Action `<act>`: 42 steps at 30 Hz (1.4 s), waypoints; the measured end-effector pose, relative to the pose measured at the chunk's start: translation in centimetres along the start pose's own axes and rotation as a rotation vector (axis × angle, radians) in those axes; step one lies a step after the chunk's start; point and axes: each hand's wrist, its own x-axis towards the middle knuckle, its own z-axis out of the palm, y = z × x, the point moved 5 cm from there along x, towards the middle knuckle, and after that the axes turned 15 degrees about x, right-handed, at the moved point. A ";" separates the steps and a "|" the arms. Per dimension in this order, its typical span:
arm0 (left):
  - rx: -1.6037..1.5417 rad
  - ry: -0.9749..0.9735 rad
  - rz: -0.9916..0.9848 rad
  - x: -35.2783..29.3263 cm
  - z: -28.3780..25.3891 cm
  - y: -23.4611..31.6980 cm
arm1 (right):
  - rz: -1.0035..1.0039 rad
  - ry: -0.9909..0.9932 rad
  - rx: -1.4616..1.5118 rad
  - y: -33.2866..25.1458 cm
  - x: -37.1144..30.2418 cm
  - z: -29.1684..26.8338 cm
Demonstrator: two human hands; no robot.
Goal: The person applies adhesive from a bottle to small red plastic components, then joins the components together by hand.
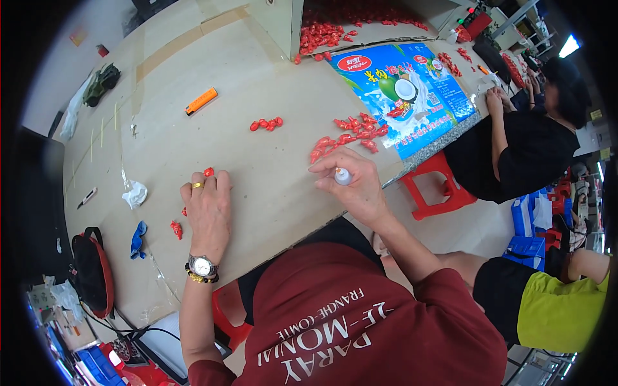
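My left hand point(207, 209), wearing a ring and a wristwatch, rests palm down on the table. Its fingers bend down around a small red piece point(208, 172) that shows at the fingertips; the thumb is hidden. Beside that hand, on its left, lies a small red figure point(176, 229), and another bit of red peeks out at its edge. My right hand point(357, 186) is closed round a small white glue bottle point(343, 175) with an orange tip, above the near table edge. Just beyond it lies a loose pile of shiny red pieces point(347, 134).
Further off are a short row of red pieces point(266, 123) and an orange box-cutter point(201, 101). Crumpled tissue point(135, 194), a blue scrap point(138, 240) and a black-red pouch point(93, 270) lie left. A blue printed sheet point(405, 96) covers the right side, where a co-worker point(521, 141) sits.
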 end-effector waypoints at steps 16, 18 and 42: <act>-2.358 -0.143 -0.817 -5.0 0.3 4.8 | -0.073 -0.288 -0.043 -1.3 -0.1 3.2; -2.373 -0.154 -0.839 -5.6 0.3 4.8 | -0.066 -0.274 0.009 -1.4 -0.2 3.6; -2.418 -0.044 -0.846 -6.9 0.8 5.9 | -0.033 -0.014 0.728 -0.9 -0.9 3.6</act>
